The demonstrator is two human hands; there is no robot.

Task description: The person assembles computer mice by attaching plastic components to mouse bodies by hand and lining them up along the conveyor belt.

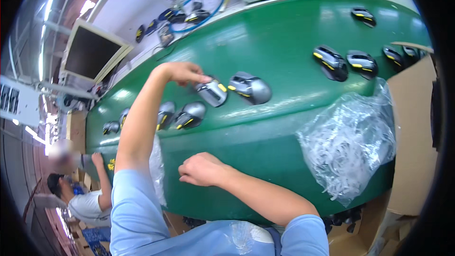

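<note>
My left hand [182,72] reaches out over the green bench, thumb and fingers closed on the edge of a grey-and-black, mouse-shaped plastic part [212,92] with a yellow strip. A similar part [250,88] lies just to its right. Two more, including a grey one with yellow edging [191,115], sit nearer to me, beside my left forearm. Close to the bench's front, my right hand [201,169] is curled with its fingers together. Whatever it may hold is hidden.
A clear plastic bag of white strips [343,144] lies at right, beside a cardboard box [414,137]. More mouse-shaped parts [331,62] stand on the green bench [279,33] at far right. A monitor [92,51] stands at left, where another person [90,204] works.
</note>
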